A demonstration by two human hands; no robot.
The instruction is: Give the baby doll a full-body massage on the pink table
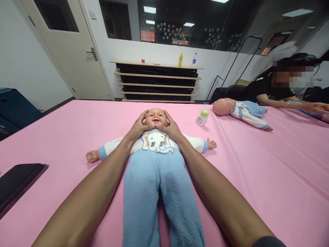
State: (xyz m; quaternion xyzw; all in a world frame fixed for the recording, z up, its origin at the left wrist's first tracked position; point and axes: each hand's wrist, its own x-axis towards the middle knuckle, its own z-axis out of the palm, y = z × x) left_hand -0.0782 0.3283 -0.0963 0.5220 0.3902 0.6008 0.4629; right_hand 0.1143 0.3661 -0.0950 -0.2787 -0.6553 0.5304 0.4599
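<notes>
A baby doll [156,161] in a blue fleece suit with a white elephant bib lies on its back on the pink sheet, head away from me. My left hand [138,127] cups the left side of the doll's head [155,117], fingers along the cheek and temple. On the head's other side my right hand [171,127] cups it the same way. Both thumbs meet under the chin. The doll's arms stretch out sideways.
A small white bottle with a green cap [202,118] lies right of the head. Another doll [240,111] lies farther right by a seated person [285,87]. A black tablet [17,181] rests at the left edge. Shelves [156,82] and a door [74,48] stand behind.
</notes>
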